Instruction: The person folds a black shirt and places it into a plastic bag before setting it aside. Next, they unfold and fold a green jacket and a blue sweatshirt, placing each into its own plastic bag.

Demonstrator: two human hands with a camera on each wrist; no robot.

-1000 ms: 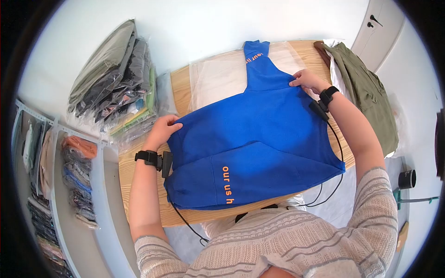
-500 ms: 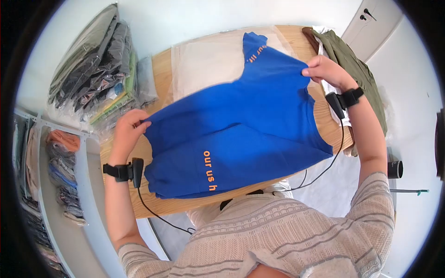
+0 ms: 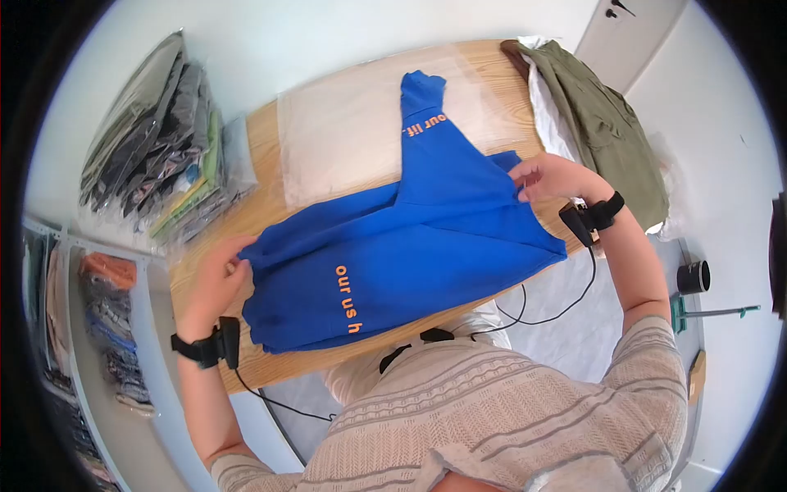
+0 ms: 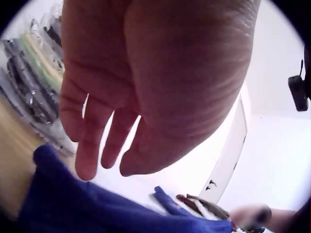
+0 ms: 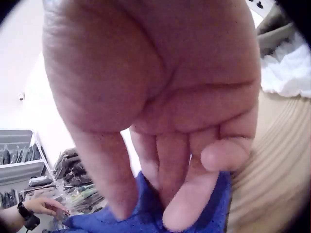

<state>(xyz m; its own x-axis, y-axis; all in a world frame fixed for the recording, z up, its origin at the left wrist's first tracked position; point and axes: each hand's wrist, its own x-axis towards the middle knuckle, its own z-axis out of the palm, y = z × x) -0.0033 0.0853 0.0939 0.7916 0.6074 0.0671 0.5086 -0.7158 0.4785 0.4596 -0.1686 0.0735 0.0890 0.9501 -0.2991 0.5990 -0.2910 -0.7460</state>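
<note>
A blue sweatshirt (image 3: 385,271) with orange lettering lies across the wooden table, one sleeve (image 3: 425,135) pointing to the far side. A lengthwise crease runs along its far half. My left hand (image 3: 215,283) is at the left edge of the garment. In the left wrist view its fingers (image 4: 90,150) hang loosely straight, just above the blue cloth, holding nothing. My right hand (image 3: 559,178) is over the upper right corner beside the sleeve's base. In the right wrist view, its thumb and fingers (image 5: 189,204) are spread apart in front of the blue fabric.
A clear plastic bag (image 3: 328,139) lies flat under the far sleeve. Bagged garments (image 3: 156,139) are stacked at the left, and an olive garment (image 3: 598,123) lies at the right end. Shelves (image 3: 147,312) with clothes stand left. Cables (image 3: 557,316) trail from both wrist cameras.
Both hands pinched the sweatshirt's far edge and lifted it; now that edge lies lower and nearer the person, with a crease in the cloth. The fingers have loosened.
</note>
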